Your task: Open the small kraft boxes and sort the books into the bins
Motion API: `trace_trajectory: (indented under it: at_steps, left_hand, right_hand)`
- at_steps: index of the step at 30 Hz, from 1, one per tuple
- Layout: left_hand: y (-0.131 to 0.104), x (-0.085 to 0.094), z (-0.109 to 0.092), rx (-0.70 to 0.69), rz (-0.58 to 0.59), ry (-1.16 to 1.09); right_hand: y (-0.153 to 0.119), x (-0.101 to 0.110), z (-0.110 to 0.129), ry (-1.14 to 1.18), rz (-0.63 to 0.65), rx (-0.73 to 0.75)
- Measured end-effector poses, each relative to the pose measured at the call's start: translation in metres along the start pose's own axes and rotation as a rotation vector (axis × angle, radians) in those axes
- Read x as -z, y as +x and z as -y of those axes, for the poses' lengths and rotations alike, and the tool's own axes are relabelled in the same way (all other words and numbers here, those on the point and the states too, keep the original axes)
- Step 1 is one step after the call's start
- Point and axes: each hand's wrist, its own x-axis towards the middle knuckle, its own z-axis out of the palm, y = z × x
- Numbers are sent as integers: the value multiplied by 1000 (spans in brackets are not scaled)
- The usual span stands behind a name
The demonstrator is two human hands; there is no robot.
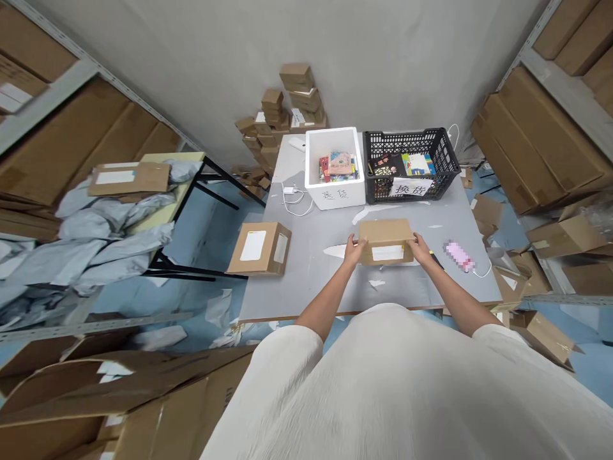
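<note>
Between my two hands is a small brown cardboard box (385,232) with a white label on the side facing me. My left hand (354,250) grips its left end, fingers closed on the cardboard. On the right end, my right hand (419,248) holds it the same way. The box is at the near half of the grey table (306,281); whether it rests on the surface or is slightly lifted I cannot tell. A yellow and black tool (436,259), perhaps a cutter, lies just right of my right hand, partly hidden by the forearm.
A larger labelled cardboard box (261,249) sits at the table's left edge. At the back stand a white foam bin (335,197) and a black crate (410,191), both holding books. A white cable (297,203) and paper scraps lie about. Grey parcels (129,246) fill a side table.
</note>
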Motion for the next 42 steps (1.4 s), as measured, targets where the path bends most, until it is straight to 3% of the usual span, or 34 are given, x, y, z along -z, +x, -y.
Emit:
trace_trajectory:
  at_steps: [6, 9, 13, 25, 32, 37, 42]
  left_hand:
    - [-9, -3, 32, 69, -34, 260]
    - [-8, -2, 46, 58, -28, 255]
    - [-2, 0, 50, 77, -20, 234]
    - [4, -6, 37, 22, 69, 149]
    - [4, -12, 17, 43, 214, 30]
    - [-6, -14, 9, 24, 160, -19]
    - [-2, -16, -14, -86, 72, -120]
  right_hand:
    - [-14, -4, -21, -190, -3, -148]
    - [-13, -2, -30, -213, 22, -146]
    - [-3, 5, -33, -189, 82, -135]
    - [20, 3, -17, -150, 126, -70]
    - [20, -2, -9, -20, 151, -103]
    - [13, 7, -10, 63, 144, -68]
    - [16, 17, 7, 155, 29, 80]
